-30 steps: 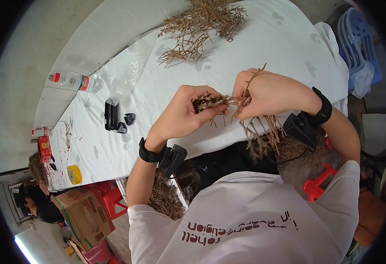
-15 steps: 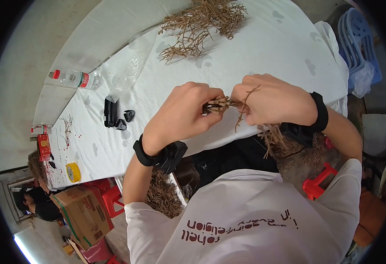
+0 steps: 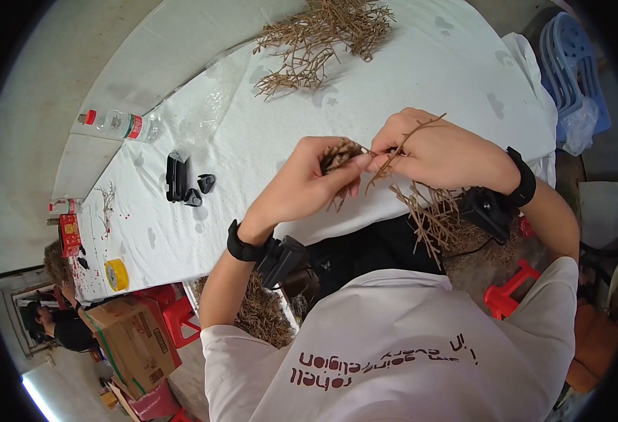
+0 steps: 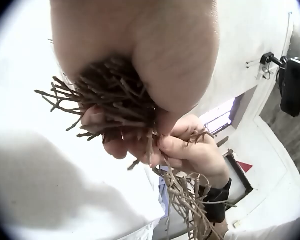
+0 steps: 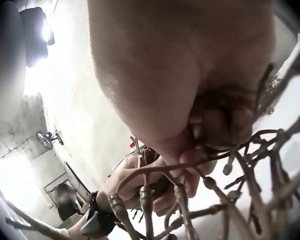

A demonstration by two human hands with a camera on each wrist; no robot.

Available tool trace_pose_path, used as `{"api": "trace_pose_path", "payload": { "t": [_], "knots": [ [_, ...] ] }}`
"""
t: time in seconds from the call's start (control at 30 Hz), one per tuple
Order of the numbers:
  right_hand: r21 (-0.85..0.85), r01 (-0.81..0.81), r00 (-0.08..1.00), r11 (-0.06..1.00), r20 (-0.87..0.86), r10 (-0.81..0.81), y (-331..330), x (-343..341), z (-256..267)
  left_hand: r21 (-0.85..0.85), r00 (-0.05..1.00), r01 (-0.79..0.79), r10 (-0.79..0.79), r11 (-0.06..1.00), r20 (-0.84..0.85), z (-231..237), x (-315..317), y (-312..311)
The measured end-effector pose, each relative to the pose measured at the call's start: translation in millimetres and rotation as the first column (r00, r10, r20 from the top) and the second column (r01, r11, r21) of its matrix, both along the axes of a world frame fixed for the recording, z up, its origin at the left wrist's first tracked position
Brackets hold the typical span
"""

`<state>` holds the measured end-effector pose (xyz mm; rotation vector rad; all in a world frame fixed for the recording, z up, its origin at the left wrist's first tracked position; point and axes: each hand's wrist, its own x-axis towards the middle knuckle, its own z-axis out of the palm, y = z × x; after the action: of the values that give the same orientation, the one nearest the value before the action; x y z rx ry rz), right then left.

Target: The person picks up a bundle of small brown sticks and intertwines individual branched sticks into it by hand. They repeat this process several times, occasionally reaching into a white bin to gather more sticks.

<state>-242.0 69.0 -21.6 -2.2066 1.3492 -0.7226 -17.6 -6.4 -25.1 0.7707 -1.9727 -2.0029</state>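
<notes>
Over the near edge of the white-covered table (image 3: 421, 84), both hands meet close together. My left hand (image 3: 298, 188) grips a bundle of short brown twigs (image 4: 110, 95), its cut ends bunched in the palm. Its thumb and fingertips reach toward the other hand. With curled fingers, my right hand (image 3: 453, 156) pinches a branching dry twig sprig (image 5: 146, 197), whose knobbly stems hang below that hand. One thin stem crosses over the back of the right thumb. In the left wrist view, the fingertips of both hands come together at the bundle's lower end.
Loose branching twigs (image 3: 355, 28) lie at the table's far side. Leftward are a black case (image 3: 176, 177), a plastic bottle (image 3: 119, 125) and yellow tape (image 3: 117, 275). More twigs (image 3: 256, 316) fill a box below. A carton (image 3: 129, 344), red stool (image 3: 180, 320) and another person (image 3: 70, 330) are farther left.
The hands turned inward over the bundle, then tilted back so the palm side of the left shows again. The right hand's sprig swung, and its hanging stems spread out once more.
</notes>
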Motion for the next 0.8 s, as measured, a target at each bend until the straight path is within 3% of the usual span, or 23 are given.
{"api": "trace_pose_path", "payload": {
  "t": [0.1,0.13,0.2,0.23,0.33,0.5,0.57,0.6,0.7,0.8],
  "knots": [
    [-0.094,-0.055,0.998,0.994,-0.025,0.053,-0.5,-1.4,3.3,-0.017,0.991,0.050,-0.047,0.999,0.129,2.8,0.7,1.1],
    [0.143,-0.042,0.997,0.989,0.070,0.033,-2.7,-2.3,13.2,-0.111,0.987,0.087,-0.071,0.990,0.142,1.0,2.7,-0.8],
    [0.579,-0.078,0.971,0.812,0.229,-0.070,-6.1,-3.7,27.9,-0.293,0.979,0.159,-0.112,0.943,0.170,-3.7,7.1,-4.5],
    [0.580,-0.077,0.971,0.811,0.227,-0.070,-5.9,-3.6,27.6,-0.292,0.979,0.157,-0.111,0.943,0.168,-6.8,8.7,-5.3],
    [0.628,-0.186,0.971,0.756,0.237,0.041,-5.6,-4.2,25.0,-0.640,0.957,0.269,-0.274,0.720,0.094,-14.8,12.6,-9.0],
    [0.607,-0.207,0.978,0.767,0.150,0.145,-8.3,-21.5,25.0,-0.611,0.897,0.434,-0.377,0.662,0.229,-2.3,36.6,-12.7],
    [0.621,-0.005,1.000,0.784,0.000,0.007,-10.4,-52.8,28.0,-0.587,0.937,0.348,-0.272,0.731,0.217,-17.0,69.2,-23.6],
    [0.622,0.002,1.000,0.783,-0.003,0.000,-9.4,-57.3,25.5,-0.587,0.936,0.351,-0.278,0.729,0.214,-14.1,73.1,-22.3],
    [0.423,-0.028,0.924,0.906,0.356,-0.138,-12.4,-60.8,9.6,-0.300,0.963,0.026,0.057,0.954,0.265,1.7,81.8,-14.4],
    [0.399,0.001,0.883,0.917,0.430,-0.188,-14.7,-40.2,4.8,-0.269,0.970,-0.034,0.096,0.962,0.221,11.6,67.3,-7.4]
  ]
}}
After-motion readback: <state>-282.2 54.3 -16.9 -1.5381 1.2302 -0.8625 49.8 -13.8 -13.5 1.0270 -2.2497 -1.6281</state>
